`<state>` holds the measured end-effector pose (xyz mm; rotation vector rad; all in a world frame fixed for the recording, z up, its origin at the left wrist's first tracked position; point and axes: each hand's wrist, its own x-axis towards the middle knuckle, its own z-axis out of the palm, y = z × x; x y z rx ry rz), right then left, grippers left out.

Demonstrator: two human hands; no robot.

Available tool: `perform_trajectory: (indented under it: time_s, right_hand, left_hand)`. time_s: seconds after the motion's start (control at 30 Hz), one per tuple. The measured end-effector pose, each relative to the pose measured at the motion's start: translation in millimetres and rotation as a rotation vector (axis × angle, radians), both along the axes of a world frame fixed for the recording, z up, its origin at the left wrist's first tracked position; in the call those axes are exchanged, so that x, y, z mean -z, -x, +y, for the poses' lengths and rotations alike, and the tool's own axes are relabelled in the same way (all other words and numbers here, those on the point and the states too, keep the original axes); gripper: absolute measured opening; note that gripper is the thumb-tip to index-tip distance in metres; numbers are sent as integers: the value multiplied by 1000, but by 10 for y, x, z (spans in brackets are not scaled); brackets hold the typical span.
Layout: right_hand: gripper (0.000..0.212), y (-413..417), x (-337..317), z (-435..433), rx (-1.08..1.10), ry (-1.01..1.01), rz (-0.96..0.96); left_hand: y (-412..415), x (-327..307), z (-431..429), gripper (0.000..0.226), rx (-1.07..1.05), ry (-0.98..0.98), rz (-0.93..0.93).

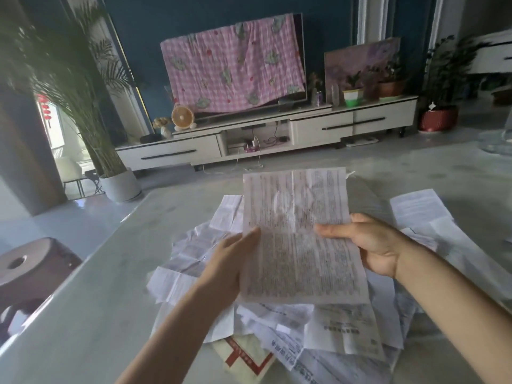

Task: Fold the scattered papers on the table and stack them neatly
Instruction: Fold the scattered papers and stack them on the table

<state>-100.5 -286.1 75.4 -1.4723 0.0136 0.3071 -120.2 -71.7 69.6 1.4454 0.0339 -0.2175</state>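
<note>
The left hand point(230, 261) and right hand point(374, 245) are pinching opposite long edges of a printed sheet point(299, 245), thumbs on its face, above the scattered papers point(191, 259) on the worktop point(91, 300). Its long axis is running away from the person, between the hands.

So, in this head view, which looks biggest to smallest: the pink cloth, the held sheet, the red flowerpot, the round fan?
1. held sheet and pink cloth: roughly equal; the sheet is much nearer, so unranked
2. red flowerpot
3. round fan
</note>
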Motion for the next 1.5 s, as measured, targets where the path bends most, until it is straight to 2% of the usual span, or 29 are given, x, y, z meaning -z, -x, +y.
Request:
perform_trajectory:
  time_s: [0.07,0.1,0.13,0.2,0.23,0.33,0.4,0.47,0.53,0.63,0.7,0.77,0.8,0.87,0.97,1.07,1.13,1.23,1.3,1.33,1.37,1.43,1.5]
  right_hand:
    - [117,-35,58,17,44,18,-33]
    - [121,-42,74,26,53,14,-46]
    - [114,-49,101,44,53,3,-51]
    - [88,-43,106,79,54,9,-59]
    - [81,-46,120,80,57,26,-68]
    - [76,-71,177,98,52,51,-93]
    - [55,-79,189,107,17,58,-110]
    - [33,-89,195,87,-5,54,-106]
    - [22,-51,160,69,-34,22,-109]
    - [21,35,110,51,-134,37,-214]
    - [20,77,86,48,-163,68,-265]
    - [30,68,95,36,-138,91,-308]
    - [34,67,101,49,-127,107,-343]
    - [38,83,104,59,-135,145,-409]
    - [39,92,12,-87,-286,244,-376]
    - [47,87,-145,-317,-377,69,-211]
    - [50,112,-180,-330,-363,-14,-173]
    - [47,223,-115,-70,-535,229,-140]
    - [42,250,-33,77,-610,307,-146]
    - [39,253,-2,131,-563,294,-169]
    - [35,246,24,169,-459,261,-190]
    - [26,208,98,201,-181,170,-223]
    - [23,171,183,218,-15,79,-232]
  left_hand:
    - [11,51,50,25,65,39,23]
    - [20,59,66,28,100,30,40]
    - [33,91,93,34,131,18,59]
    - [46,143,129,40,166,15,80]
    - [52,156,136,39,169,24,86]
    - [54,200,157,25,145,28,99]
    - [59,205,177,16,129,49,111]
    - [60,196,200,19,124,78,117]
    - [75,179,213,24,100,114,130]
    - [86,184,222,32,71,175,155]
    - [78,192,238,53,88,269,187]
    - [77,189,257,69,132,304,218]
    - [80,190,259,66,143,285,208]
    - [94,194,250,44,127,222,163]
    - [89,215,291,50,82,139,96]
    - [102,160,332,18,191,56,3]
    - [123,121,332,19,238,30,-15]
    - [131,114,268,32,305,-45,-13]
    - [149,109,210,22,273,-37,-22]
    - [160,105,185,16,246,26,-11]
    - [173,92,163,22,205,136,23]
    - [191,95,140,54,176,316,85]
    - [224,103,85,62,169,263,55]
